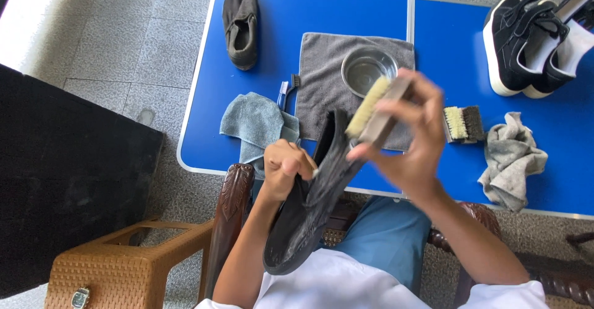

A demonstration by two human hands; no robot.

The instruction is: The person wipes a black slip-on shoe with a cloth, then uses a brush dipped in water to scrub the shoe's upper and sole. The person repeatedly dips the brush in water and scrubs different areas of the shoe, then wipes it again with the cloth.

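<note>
Dark slip-on shoe [309, 204], sole turned up and dulled grey, gripped at its rim by the curled left hand [283, 168]. Just right of it, right hand [413, 139] clamped round a wooden scrub brush [377, 109], pale bristles facing the sole; blurred, so contact unclear. Shoe heel partly hidden behind the left forearm. Beyond the hands: steel bowl [369, 69] on grey towel [322, 74], matching shoe [241, 24], second brush [464, 124].

Your left hand [283, 168] grips a dark slip-on shoe [312, 197], sole turned up, off the near edge of the blue folding table [260, 12]. Your right hand [411, 139] holds a pale-bristled wooden brush [374, 108] against its toe, above the grey towel [322, 74] bearing a steel bowl [366, 69].
</note>
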